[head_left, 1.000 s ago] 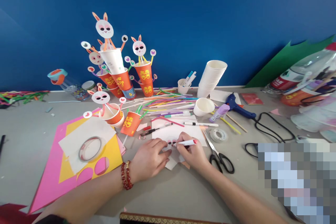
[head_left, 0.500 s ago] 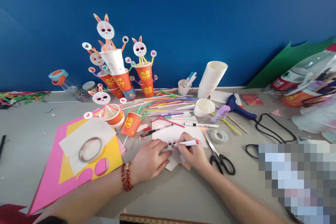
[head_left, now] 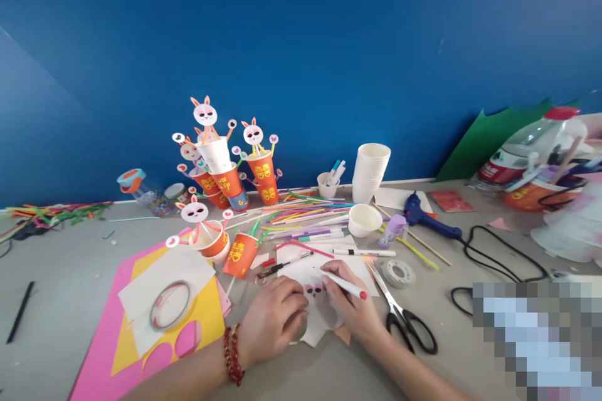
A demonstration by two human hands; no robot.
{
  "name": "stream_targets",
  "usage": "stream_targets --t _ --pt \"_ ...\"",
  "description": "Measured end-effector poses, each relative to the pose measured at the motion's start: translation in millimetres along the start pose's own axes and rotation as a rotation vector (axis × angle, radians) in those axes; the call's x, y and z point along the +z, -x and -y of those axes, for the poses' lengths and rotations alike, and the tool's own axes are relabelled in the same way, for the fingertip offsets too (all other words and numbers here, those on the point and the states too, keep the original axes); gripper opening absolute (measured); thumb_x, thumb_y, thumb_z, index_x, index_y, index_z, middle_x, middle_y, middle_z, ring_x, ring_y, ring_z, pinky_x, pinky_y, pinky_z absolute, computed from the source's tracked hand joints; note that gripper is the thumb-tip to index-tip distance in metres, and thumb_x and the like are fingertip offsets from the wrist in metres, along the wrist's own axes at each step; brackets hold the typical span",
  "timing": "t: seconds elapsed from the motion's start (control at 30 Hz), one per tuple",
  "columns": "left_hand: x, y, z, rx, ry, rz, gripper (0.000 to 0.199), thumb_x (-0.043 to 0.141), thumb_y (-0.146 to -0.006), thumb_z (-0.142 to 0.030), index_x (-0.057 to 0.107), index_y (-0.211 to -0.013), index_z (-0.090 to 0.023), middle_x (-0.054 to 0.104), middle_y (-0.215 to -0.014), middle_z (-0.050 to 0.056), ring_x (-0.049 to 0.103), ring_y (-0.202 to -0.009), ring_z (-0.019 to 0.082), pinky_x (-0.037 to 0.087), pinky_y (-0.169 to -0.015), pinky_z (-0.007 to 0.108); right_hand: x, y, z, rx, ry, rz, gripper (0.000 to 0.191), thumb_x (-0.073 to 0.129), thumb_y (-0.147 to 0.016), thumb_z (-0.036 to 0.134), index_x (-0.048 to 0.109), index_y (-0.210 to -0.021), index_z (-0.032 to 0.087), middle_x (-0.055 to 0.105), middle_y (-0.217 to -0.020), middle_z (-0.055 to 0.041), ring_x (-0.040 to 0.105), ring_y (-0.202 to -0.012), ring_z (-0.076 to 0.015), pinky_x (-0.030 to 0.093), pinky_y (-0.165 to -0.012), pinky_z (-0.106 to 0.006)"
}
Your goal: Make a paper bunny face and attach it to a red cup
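My right hand (head_left: 350,304) grips a white marker (head_left: 345,284) with a red end, its tip pointing up and left near the top of a small paper rabbit face (head_left: 316,301). The face has two dark eyes with pink around them, and its edges are partly covered by my hands. My left hand (head_left: 277,316) rests on the left edge of the face, fingers stretched out and slightly bent, holding no tool. Under the face lies a white sheet (head_left: 301,269). Black-handled scissors (head_left: 404,316) lie beside my right hand.
Paper-cup rabbits (head_left: 214,241) stand at the back left. Nearer are coloured sheets (head_left: 101,338) with a tape roll (head_left: 170,305). Rightward are stacked cups (head_left: 371,172), a white cup (head_left: 365,220), a glue stick (head_left: 392,230), clear tape (head_left: 398,273) and a corded blue glue gun (head_left: 430,219).
The view has tilted upward, so things sit lower in the picture. The marker's tip has moved from by the eyes to above them, and its red end now points more downward.
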State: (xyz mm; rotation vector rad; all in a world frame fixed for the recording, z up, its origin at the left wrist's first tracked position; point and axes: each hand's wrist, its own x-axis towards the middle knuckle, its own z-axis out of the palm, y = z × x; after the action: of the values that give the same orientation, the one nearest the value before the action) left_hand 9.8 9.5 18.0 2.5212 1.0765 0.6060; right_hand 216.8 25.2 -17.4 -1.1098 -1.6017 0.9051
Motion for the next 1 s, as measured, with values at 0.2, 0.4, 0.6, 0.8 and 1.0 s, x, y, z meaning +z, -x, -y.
stream_targets --t 0.2,0.4,0.6,0.8,1.0 --pt "-28.1 -10 -5 -0.170 0.121 -0.071 0.012 0.050 -0.092 -0.017 0.062 -0.094 -0.021 0.064 -0.097 0.003 0.061 -0.090 0.017 0.048 -0.080 0.029 0 -1 1 -0.100 0.076 -0.095 0.024 0.044 -0.099 0.031 0.061 -0.114 0.022 0.067 -0.105 -0.0082 0.064 -0.097 -0.0224 0.051 -0.082 -0.032" --pt "-49.5 -33 8 -0.229 -0.047 -0.123 0.020 0.040 -0.099 -0.023 0.060 -0.098 -0.020 0.065 -0.100 0.005 0.062 -0.094 0.017 0.050 -0.082 0.028 0 -2 6 -0.082 0.039 -0.155 0.030 0.046 -0.097 0.037 0.061 -0.118 0.022 0.067 -0.098 -0.0085 0.065 -0.081 -0.0216 0.055 -0.071 -0.031" --pt "-53.9 -53 24 -0.278 -0.420 0.115 0.018 0.047 -0.093 -0.019 0.064 -0.098 -0.020 0.065 -0.102 0.007 0.063 -0.097 0.022 0.050 -0.084 0.032 0 1 0 -0.070 -0.052 -0.142 0.031 0.044 -0.099 0.038 0.056 -0.123 0.022 0.064 -0.101 -0.0084 0.062 -0.070 -0.0174 0.054 -0.059 -0.027" --pt "-49.6 -49 37 -0.433 -0.571 0.250 0.013 0.057 -0.081 -0.011 0.067 -0.089 -0.014 0.069 -0.090 0.012 0.069 -0.078 0.026 0.052 -0.071 0.033 3 0 -2 0.032 -0.236 -0.107 0.033 0.042 -0.100 0.042 0.050 -0.125 0.021 0.059 -0.092 -0.0043 0.052 -0.052 -0.0111 0.049 -0.048 -0.025" --pt "-31.0 -49 39 -0.491 -0.623 0.275 0.024 0.046 -0.084 -0.005 0.068 -0.091 -0.011 0.071 -0.086 0.016 0.071 -0.084 0.029 0.053 -0.072 0.034 -2 -1 2 -0.018 -0.340 -0.131 0.033 0.042 -0.100 0.043 0.058 -0.116 0.019 0.053 -0.077 0.0007 0.049 -0.051 -0.0103 0.044 -0.047 -0.023"
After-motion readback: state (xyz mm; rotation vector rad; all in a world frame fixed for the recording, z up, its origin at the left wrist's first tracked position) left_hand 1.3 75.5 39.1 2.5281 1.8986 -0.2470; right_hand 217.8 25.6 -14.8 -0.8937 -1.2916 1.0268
